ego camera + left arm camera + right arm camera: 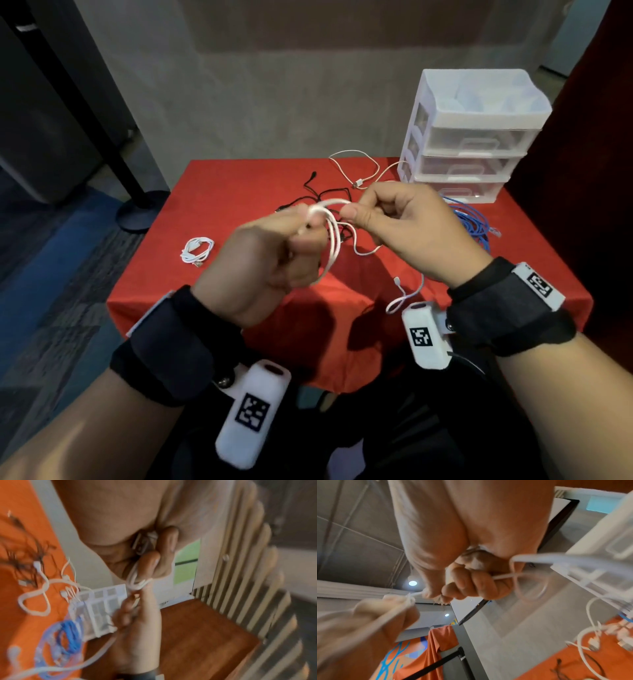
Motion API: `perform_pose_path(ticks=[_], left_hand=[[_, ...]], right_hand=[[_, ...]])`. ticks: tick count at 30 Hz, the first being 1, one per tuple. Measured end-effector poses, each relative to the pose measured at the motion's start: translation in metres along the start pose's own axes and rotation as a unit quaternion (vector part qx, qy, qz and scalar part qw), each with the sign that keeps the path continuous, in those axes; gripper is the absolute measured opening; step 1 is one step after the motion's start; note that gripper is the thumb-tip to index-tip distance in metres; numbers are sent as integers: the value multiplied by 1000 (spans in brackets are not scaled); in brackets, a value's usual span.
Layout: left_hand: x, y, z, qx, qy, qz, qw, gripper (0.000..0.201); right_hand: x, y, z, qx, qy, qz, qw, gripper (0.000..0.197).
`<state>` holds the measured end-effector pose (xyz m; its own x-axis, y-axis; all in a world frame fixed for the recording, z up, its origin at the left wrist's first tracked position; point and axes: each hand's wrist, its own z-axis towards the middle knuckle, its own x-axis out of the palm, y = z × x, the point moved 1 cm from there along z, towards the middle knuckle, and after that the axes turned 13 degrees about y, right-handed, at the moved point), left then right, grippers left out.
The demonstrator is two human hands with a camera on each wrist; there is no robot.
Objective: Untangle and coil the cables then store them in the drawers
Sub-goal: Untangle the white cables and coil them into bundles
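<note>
Above the table's middle, my left hand [301, 229] grips a partly coiled white cable [330, 240] in its curled fingers. My right hand [354, 212] pinches the same cable's strand just right of the coil. The loops hang below the left fist, and a loose tail [404, 296] with a plug dangles near my right wrist. In the left wrist view the fingers [154, 562] curl round the white loops [137, 583]. In the right wrist view the fingers [467, 584] close on the strand [504, 576]. A white drawer unit [472, 140] with three shut drawers stands at the back right.
The red-clothed table [239, 192] carries a coiled white cable [197, 250] at the left, a black cable tangle [322, 197] in the middle, a pale cable [356, 168] at the back and a blue cable heap [476, 222] before the drawers. A black stand base [137, 212] is left of the table.
</note>
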<state>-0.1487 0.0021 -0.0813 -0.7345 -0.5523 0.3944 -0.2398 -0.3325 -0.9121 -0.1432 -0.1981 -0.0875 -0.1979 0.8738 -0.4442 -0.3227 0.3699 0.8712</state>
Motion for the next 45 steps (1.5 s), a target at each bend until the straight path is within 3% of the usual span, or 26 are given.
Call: perform_pose_path(ticks=[3, 6, 9, 11, 12, 14, 15, 16, 17, 19, 23, 27, 29, 31, 34, 38, 40, 43, 45], left_hand=[[-6, -11, 0, 65, 23, -204, 977, 28], [-12, -14, 6, 127, -57, -200, 970, 26], [-19, -9, 18, 200, -196, -61, 958, 27], [-22, -1, 19, 211, -238, 177, 931, 21], [-22, 5, 16, 197, -230, 333, 893, 17], [-27, 16, 9, 128, -202, 597, 765, 12], [-31, 19, 5, 97, -201, 670, 708, 14], [-35, 20, 3, 74, -202, 707, 674, 21], [-38, 20, 0, 57, -200, 722, 661, 30], [-40, 21, -4, 24, -166, 720, 673, 35], [-30, 30, -10, -5, -80, 641, 764, 35], [-20, 33, 0, -20, -48, 412, 910, 32], [-16, 25, 3, -7, -57, 282, 958, 24], [-16, 11, 2, 31, -71, 167, 983, 23], [-22, -3, 1, 58, -90, 39, 994, 26], [-26, -4, 1, 140, -86, -35, 986, 22], [-26, -1, 9, 166, -126, -21, 978, 23], [-24, 9, 19, 149, -193, 205, 948, 18], [-26, 23, 16, 96, -154, 463, 867, 17]], right_hand=[[16, -11, -3, 36, 38, -5, 999, 31], [41, -20, -10, 51, 133, -76, 987, 25], [54, -16, -17, 55, 194, -115, 973, 13], [53, -7, -19, 51, 216, -114, 968, 10], [50, -2, -19, 48, 226, -118, 966, 13], [42, 8, -19, 44, 235, -138, 961, 18], [37, 11, -20, 43, 232, -152, 960, 17], [31, 14, -20, 41, 222, -167, 960, 15], [24, 15, -19, 37, 207, -179, 961, 12], [10, 17, -17, 27, 165, -179, 970, 7], [-3, 12, -10, -12, 88, -202, 975, 5], [1, -2, -4, -56, -19, -201, 978, 4], [1, -14, -3, -44, -53, -162, 984, 9], [0, -25, -5, -20, -71, -121, 990, 10], [-1, -34, -10, 2, -52, -65, 997, 9], [18, -38, -15, 39, 75, -67, 994, 11], [34, -36, -21, 44, 134, -89, 986, 14], [51, -22, -27, 16, 187, -135, 973, 14], [49, -11, -26, -16, 177, -161, 971, 20]])
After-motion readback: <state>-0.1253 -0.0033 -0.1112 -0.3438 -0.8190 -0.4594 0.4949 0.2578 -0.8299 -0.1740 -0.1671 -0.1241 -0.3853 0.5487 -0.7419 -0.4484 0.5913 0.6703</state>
